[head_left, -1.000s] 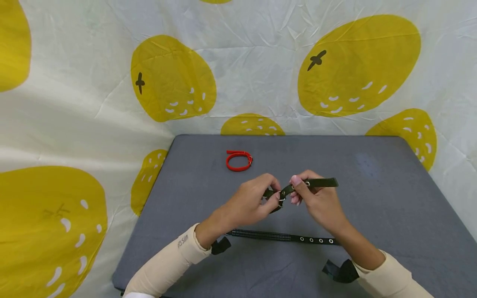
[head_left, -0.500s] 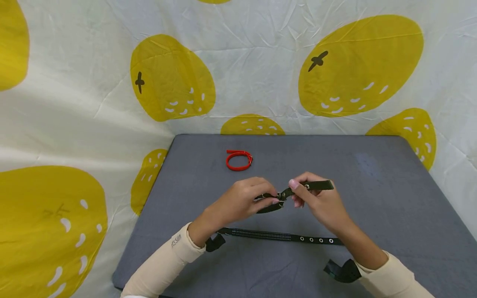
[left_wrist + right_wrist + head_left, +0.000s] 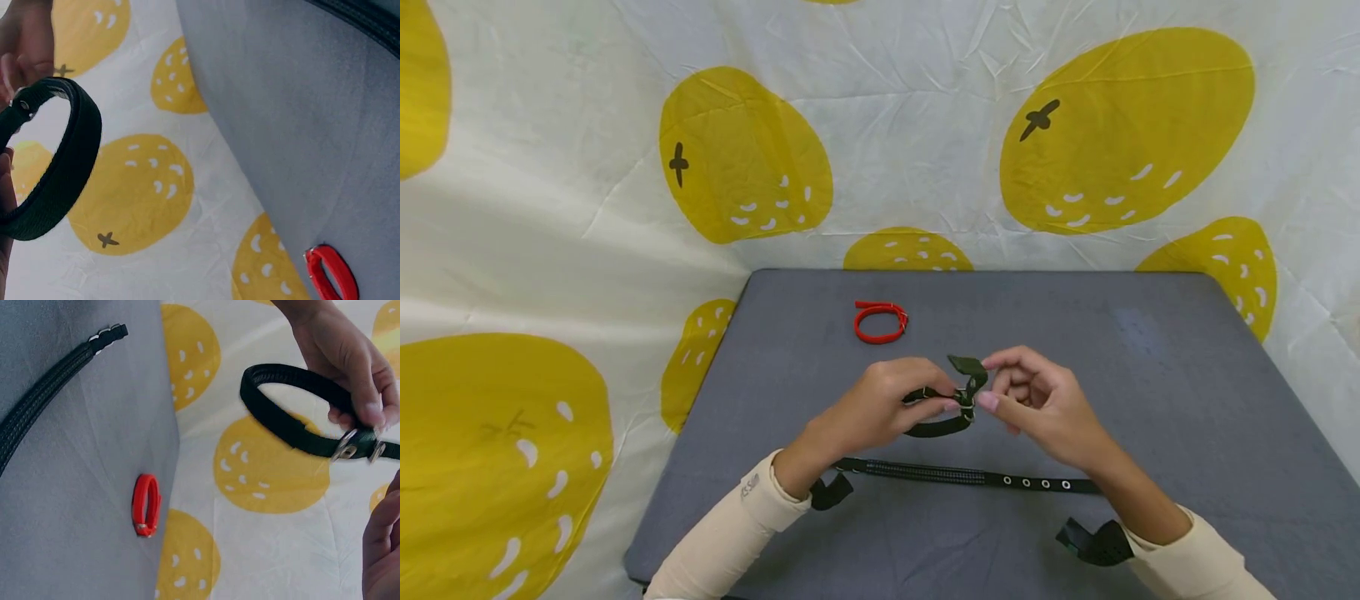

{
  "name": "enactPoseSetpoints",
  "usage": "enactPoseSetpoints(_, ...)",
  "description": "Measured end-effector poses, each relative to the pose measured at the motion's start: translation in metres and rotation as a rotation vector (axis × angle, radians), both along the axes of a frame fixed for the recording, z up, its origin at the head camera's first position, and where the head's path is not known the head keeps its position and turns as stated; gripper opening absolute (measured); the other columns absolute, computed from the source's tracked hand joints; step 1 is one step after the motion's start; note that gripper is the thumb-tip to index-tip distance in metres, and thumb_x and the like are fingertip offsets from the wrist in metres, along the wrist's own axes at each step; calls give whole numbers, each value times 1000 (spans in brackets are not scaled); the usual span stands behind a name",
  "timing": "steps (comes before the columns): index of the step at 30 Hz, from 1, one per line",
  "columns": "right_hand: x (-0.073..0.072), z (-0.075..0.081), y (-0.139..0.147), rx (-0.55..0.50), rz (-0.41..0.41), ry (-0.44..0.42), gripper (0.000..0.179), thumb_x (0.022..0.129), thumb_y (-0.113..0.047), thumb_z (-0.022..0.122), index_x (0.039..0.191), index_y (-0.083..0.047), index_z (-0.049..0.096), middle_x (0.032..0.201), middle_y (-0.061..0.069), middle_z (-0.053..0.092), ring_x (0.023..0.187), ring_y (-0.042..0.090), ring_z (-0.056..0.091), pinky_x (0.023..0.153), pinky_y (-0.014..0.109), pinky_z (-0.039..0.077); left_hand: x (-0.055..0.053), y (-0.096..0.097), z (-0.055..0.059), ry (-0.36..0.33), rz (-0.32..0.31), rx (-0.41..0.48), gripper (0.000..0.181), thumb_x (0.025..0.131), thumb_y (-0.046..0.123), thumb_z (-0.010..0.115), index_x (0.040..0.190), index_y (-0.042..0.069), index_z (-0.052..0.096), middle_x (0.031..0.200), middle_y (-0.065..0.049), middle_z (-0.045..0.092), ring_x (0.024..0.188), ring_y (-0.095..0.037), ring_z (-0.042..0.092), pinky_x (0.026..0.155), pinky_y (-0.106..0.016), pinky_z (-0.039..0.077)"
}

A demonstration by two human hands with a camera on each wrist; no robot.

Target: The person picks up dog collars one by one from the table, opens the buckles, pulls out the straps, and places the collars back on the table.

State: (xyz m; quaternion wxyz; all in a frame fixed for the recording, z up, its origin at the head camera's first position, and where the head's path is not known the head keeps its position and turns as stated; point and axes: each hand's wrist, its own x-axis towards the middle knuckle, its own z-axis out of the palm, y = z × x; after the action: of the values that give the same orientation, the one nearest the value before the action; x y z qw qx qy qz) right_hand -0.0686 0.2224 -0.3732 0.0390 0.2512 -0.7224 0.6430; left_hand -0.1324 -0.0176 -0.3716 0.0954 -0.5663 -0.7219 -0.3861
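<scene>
A dark green buckled collar (image 3: 937, 428) hangs as a loop above the table, its metal buckle (image 3: 344, 447) and eyelets showing. My left hand (image 3: 880, 404) pinches it beside the buckle between thumb and fingers. The collar's free strap end (image 3: 967, 365) stands up past the buckle and folds back to the left. Close on its right is my right hand (image 3: 1045, 404), thumb and index finger spread apart, with fingertips right at the strap. In the left wrist view the doubled band of the loop shows large.
A red collar (image 3: 880, 339), coiled and buckled, lies at the back of the grey table (image 3: 1150, 400). Nearer, a black collar (image 3: 925, 472) with several eyelets lies stretched out under the forearms. Behind hangs a white cloth (image 3: 910, 150) with yellow fruit shapes.
My right hand has let go of the strap end, which pointed right and now bends up and back left. My left hand has shifted slightly left, showing more of the loop.
</scene>
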Motion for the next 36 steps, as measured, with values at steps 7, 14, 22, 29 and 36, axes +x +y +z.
enactPoseSetpoints(7,3,-8,6,96,95,-91,23,100,6,52,120,-2,60,78,2,53,48,16,39,47,33,40,3,-7,7,-219,50,20,15,90,12,75,103,8,70,106,-3,73,96,-8,67,86,-18,53)
enactPoseSetpoints(14,2,-21,7,-29,330,-269,28,104,4,42,125,6,60,80,6,69,59,22,60,53,36,53,6,-7,8,-366,43,57,20,90,4,73,108,6,66,109,-7,70,95,-10,65,83,-24,55)
enactPoseSetpoints(22,2,-24,1,-165,364,-261,23,101,9,42,107,2,63,91,0,68,67,11,64,55,30,54,9,-4,9,-527,-1,-24,31,87,15,79,115,11,67,108,0,67,94,-7,66,83,-24,55)
enactPoseSetpoints(29,4,-23,-3,-74,247,-260,15,100,5,49,100,-1,63,75,3,63,60,20,59,52,33,53,12,2,6,-499,-2,-92,31,85,23,81,114,16,72,93,8,64,74,-7,54,67,-21,48)
enactPoseSetpoints(36,4,-24,-4,-81,230,-253,17,99,6,50,92,-2,63,74,7,61,54,24,52,48,35,48,14,6,0,-440,-29,-63,29,86,19,80,114,13,73,86,7,65,69,-1,51,61,-18,46)
